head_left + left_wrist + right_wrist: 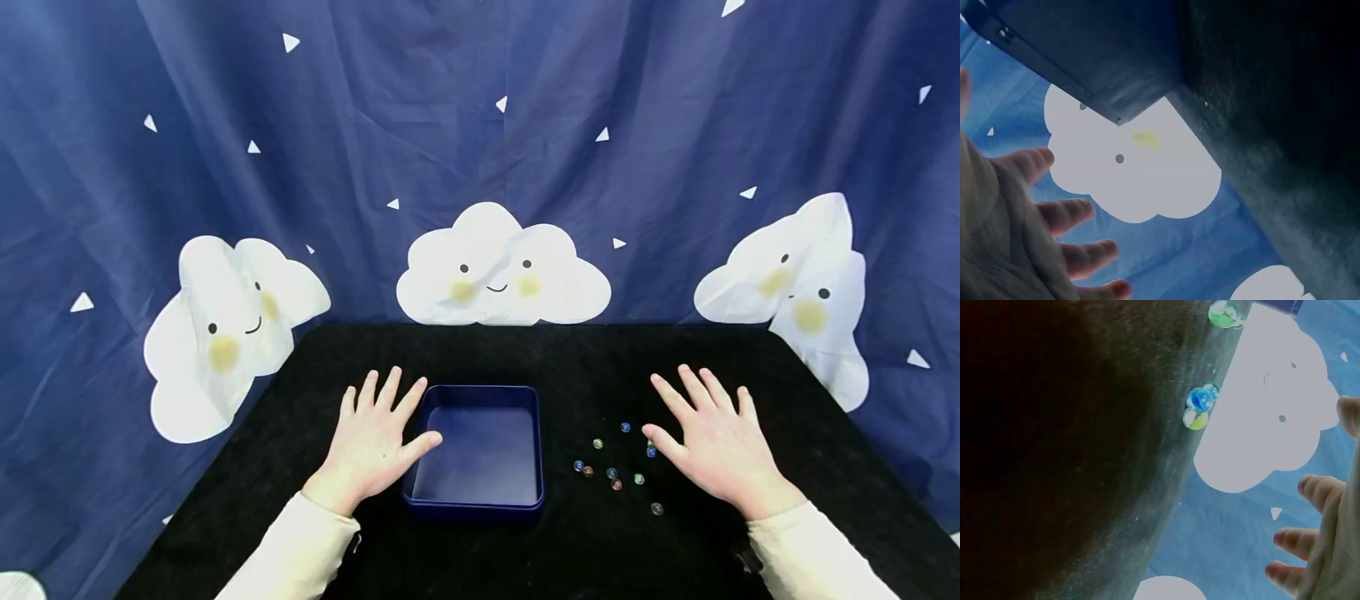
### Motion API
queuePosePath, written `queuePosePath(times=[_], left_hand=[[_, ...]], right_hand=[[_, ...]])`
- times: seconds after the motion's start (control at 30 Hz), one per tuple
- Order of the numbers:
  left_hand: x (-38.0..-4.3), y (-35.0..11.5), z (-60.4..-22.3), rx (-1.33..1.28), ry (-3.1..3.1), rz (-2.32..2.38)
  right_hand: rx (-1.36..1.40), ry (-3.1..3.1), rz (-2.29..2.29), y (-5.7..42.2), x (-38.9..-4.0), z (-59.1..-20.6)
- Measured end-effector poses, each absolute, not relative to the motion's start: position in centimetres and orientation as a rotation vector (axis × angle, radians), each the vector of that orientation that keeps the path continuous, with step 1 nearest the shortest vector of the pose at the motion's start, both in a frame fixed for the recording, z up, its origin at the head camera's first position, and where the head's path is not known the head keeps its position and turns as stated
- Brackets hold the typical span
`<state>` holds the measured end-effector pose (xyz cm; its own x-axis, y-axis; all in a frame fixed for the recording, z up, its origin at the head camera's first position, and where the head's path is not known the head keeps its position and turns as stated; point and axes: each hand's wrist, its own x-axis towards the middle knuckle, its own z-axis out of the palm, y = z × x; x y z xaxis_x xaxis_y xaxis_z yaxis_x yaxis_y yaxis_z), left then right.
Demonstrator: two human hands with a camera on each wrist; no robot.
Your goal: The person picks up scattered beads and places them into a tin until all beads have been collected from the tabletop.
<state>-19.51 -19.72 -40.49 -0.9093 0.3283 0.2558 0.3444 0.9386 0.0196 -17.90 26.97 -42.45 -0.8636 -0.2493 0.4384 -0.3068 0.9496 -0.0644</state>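
Reaching in from the near side, your two pale sleeves (288, 546) stay within the side edges of the black-covered desk (558, 554). Nearest you among the glass marbles (611, 473), right of the desk's middle, is a clear marble (657, 509); blue, green and reddish ones scatter beyond it. A strip of black cloth parts them from the dark blue tray (477, 458), left of them.

Your left hand (377, 442) takes up room between the tray and the desk's left edge, back upward, fingers spread and released, thumb over the tray's left rim; whether it touches, I can't tell. Your right hand (720, 446) lies between the marbles and the right edge, also back up, splayed and grasping nothing, its thumb tip just beside a blue marble (651, 452).

Past your fingertips, cloth runs to the desk's far edge, backed by a blue curtain (442, 67) with white clouds (498, 304).
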Motion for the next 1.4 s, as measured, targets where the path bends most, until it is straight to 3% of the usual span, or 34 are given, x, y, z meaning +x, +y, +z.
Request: queuePosePath(times=[0.3,0.57,0.93,1.4], left_hand=[[-19.3,-19.7,-41.3,-0.395,-3.023,-0.766],[-21.2,-19.6,-42.2,-0.16,-2.9,-1.461],[-22.2,-21.7,-44.7,-0.172,-2.654,-2.164],[-22.3,-22.0,-45.8,-0.156,-2.522,-2.412]], right_hand=[[0.437,-2.66,0.265,26.4,-17.9,-42.6],[0.463,-2.623,0.442,24.8,-18.4,-42.3],[0.46,-2.77,0.573,22.7,-18.7,-42.2],[0.632,-2.952,0.535,21.2,-20.4,-42.7]])
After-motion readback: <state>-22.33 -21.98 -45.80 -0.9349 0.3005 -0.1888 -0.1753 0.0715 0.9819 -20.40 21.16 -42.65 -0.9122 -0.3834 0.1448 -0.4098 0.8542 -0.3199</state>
